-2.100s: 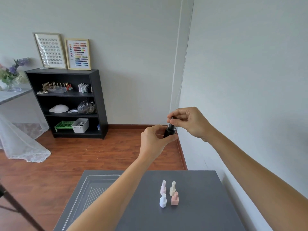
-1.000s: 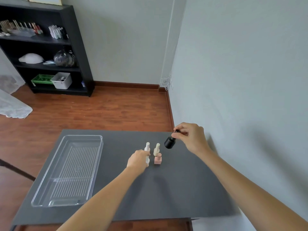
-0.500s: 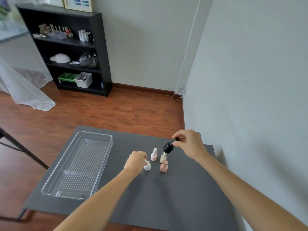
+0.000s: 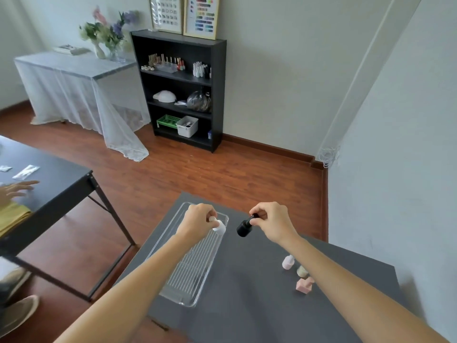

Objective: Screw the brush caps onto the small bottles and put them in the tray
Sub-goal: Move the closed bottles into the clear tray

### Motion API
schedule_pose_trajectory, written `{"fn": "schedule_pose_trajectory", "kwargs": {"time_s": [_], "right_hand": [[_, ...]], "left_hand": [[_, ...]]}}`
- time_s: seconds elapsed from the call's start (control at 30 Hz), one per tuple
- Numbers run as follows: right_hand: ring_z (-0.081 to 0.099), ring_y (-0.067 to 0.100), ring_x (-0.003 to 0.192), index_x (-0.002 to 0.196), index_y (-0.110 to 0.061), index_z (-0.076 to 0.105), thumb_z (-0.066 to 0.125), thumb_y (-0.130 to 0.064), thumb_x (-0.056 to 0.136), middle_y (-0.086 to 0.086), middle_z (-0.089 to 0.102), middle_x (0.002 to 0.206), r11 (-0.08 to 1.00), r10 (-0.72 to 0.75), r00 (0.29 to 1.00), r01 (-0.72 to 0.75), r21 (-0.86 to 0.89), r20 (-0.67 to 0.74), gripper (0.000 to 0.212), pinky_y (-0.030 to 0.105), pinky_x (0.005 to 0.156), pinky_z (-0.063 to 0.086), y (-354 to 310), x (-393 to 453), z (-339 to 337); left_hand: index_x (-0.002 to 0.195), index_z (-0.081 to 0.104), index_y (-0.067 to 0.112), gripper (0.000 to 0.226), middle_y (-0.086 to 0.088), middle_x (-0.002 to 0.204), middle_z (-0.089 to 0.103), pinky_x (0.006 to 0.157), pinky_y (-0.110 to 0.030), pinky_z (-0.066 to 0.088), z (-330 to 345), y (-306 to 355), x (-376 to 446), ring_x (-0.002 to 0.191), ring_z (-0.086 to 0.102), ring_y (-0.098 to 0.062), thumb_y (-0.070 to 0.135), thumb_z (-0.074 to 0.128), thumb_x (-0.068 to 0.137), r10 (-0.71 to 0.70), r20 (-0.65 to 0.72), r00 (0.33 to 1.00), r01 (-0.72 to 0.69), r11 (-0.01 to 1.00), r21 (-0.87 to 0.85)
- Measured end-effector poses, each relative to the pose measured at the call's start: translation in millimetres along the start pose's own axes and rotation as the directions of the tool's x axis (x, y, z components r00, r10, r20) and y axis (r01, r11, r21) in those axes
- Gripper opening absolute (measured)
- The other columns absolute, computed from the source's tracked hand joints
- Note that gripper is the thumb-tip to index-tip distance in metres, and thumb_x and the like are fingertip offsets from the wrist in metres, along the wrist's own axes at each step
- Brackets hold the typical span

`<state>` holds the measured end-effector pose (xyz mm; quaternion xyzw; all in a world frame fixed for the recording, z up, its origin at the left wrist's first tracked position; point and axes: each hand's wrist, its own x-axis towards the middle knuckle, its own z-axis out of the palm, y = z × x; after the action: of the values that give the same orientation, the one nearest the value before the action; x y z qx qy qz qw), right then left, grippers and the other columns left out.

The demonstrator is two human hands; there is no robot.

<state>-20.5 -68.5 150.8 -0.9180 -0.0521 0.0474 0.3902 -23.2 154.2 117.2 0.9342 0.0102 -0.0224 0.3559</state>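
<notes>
My left hand point(image 4: 197, 222) grips a small white bottle point(image 4: 219, 228) by its cap, held above the far end of the clear plastic tray point(image 4: 170, 294). To the right of the tray's far corner, a black bottle point(image 4: 244, 228) hangs from my right hand point(image 4: 272, 222), whose fingertips pinch its black cap. Three more capped bottles stand on the dark grey table point(image 4: 247, 308) under my right forearm: a pale pink one point(image 4: 288, 262), a cream one point(image 4: 301, 271) and a square pink one point(image 4: 304, 285).
The grey wall point(image 4: 395, 169) runs close along the table's right side. A second dark table point(image 4: 49, 184) stands to the left, with another person's hand point(image 4: 14, 190) resting on it. A black bookshelf point(image 4: 183, 90) stands against the far wall.
My left hand has lifted the white bottle from the group and carried it left over the tray. My right hand followed leftward with the black bottle. The camera view swung left.
</notes>
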Motion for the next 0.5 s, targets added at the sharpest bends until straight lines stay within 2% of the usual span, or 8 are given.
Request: {"fn": "schedule_pose_trajectory", "kwargs": {"time_s": [0.07,0.2,0.3,0.4,0.5], "right_hand": [[0.069,0.022,0.089,0.094,-0.009,0.075,0.077,-0.005,0.078,0.007,0.074,0.092,1.0,0.012,1.0,-0.012,0.011,0.011,0.017,0.031,0.086,0.055,-6.4,15.1,21.6],[0.068,0.023,0.087,0.094,-0.009,0.074,0.077,-0.004,0.078,0.009,0.073,0.091,0.998,0.055,0.998,-0.055,0.03,0.0,0.016,0.031,0.086,0.054,-13.3,45.0,61.1],[0.067,0.022,0.086,0.096,-0.008,0.073,0.075,-0.003,0.08,0.008,0.073,0.091,0.996,0.093,0.996,-0.093,0.014,0.01,0.018,0.03,0.085,0.053,-13.7,62.5,87.6],[0.063,0.019,0.081,0.098,-0.008,0.072,0.073,-0.004,0.082,0.004,0.069,0.087,0.991,0.136,0.99,-0.136,-0.012,0.024,0.016,0.026,0.077,0.048,-8.5,74.3,108.3],[0.056,0.015,0.073,0.099,-0.007,0.072,0.07,-0.002,0.084,0.0,0.063,0.079,0.985,0.166,0.986,-0.164,-0.058,0.024,0.016,0.02,0.07,0.039,-0.6,82.2,122.5]], "left_hand": [[0.092,0.073,0.006,0.013,-0.003,0.08,0.066,0.068,-0.029,0.052,-9.5,-16.7,12.4,0.075,0.06,-0.02,0.012,0.074,0.08,-0.005,0.011,1.0,0.005,0.999,0.034],[0.093,0.072,0.008,0.013,-0.005,0.084,0.069,0.07,-0.033,0.056,-15.0,-42.8,41.6,0.08,0.065,-0.023,0.013,0.071,0.08,-0.039,0.065,0.997,0.035,0.997,0.069],[0.093,0.072,0.008,0.014,-0.002,0.079,0.066,0.062,-0.03,0.052,-9.3,-56.3,62.6,0.074,0.063,-0.022,0.009,0.067,0.08,-0.03,0.109,0.994,0.022,0.997,0.078],[0.091,0.072,0.006,0.014,-0.003,0.078,0.067,0.057,-0.025,0.045,0.3,-66.1,80.7,0.068,0.057,-0.019,0.007,0.063,0.079,-0.015,0.154,0.988,0.004,0.998,0.069],[0.089,0.071,0.004,0.015,-0.008,0.079,0.07,0.058,-0.029,0.046,10.3,-73.0,95.3,0.066,0.057,-0.022,0.007,0.059,0.079,0.0,0.211,0.977,-0.017,0.997,0.078]]}}
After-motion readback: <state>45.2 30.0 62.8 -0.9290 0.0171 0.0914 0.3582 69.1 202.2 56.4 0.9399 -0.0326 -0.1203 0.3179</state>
